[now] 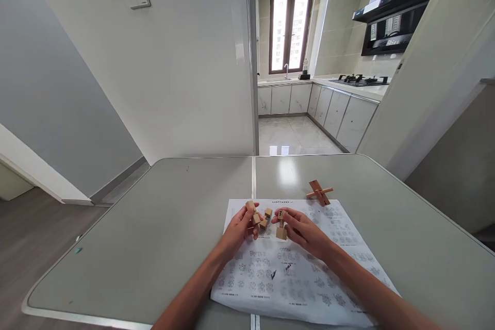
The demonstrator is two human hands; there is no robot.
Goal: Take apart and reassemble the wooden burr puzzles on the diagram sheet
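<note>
My left hand (244, 223) is closed around some small light-wood puzzle pieces (256, 218) with blocky ends, held over the printed sheet. In my right hand (297, 224) is a notched wooden puzzle piece (281, 233), gripped by its upper end between thumb and fingers. A dark "3" is marked on that end. Between the hands, more wooden blocks (268, 212) show close to the left fingers; I cannot tell whether they are held or lie on the paper. The two hands are apart.
A large paper sheet (270, 289) with printed diagrams and two check marks lies on the grey table (127, 247). A reddish-brown crossed wooden piece (319, 193) sits at its far right edge. Beyond the table is a kitchen doorway.
</note>
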